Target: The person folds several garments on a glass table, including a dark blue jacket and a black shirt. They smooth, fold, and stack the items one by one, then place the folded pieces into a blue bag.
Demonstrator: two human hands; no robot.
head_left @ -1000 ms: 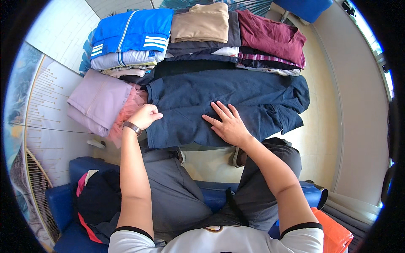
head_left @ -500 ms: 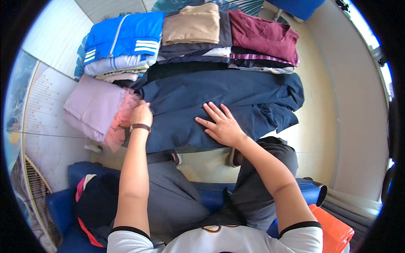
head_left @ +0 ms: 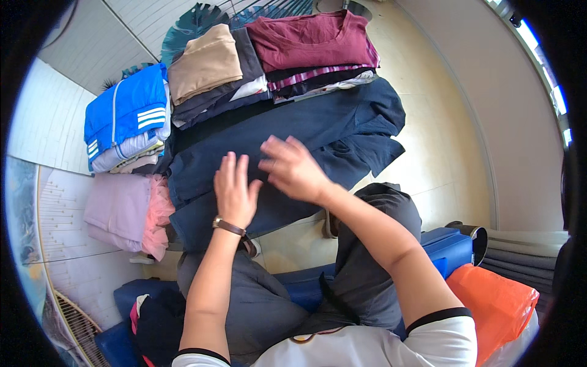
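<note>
A pair of dark navy trousers (head_left: pixel 324 139) lies stretched out across the surface in front of me, both legs side by side and slightly wrinkled toward the right end. Over its left part is my left hand (head_left: pixel 235 194), fingers extended and holding nothing. My right hand (head_left: pixel 295 168) is close beside it over the middle of the cloth, fingers apart and a little blurred. Whether either hand touches the fabric, I cannot tell. Left of the trousers sits a folded lilac garment (head_left: pixel 116 205) with pink ruffled tulle (head_left: pixel 158 214) at its side.
Behind the trousers stand folded piles: a blue zip jacket (head_left: pixel 126 113) on the left, beige clothing (head_left: pixel 206 64) in the middle, a maroon top (head_left: pixel 312 40) on the right. Dark clothing (head_left: pixel 160 324) lies by my left leg. An orange bag (head_left: pixel 492 309) rests at my right.
My left hand has let go of the trousers' left end and moved right. The right hand has come leftward, nearer to it. My view has turned, so the piles appear tilted and farther left.
</note>
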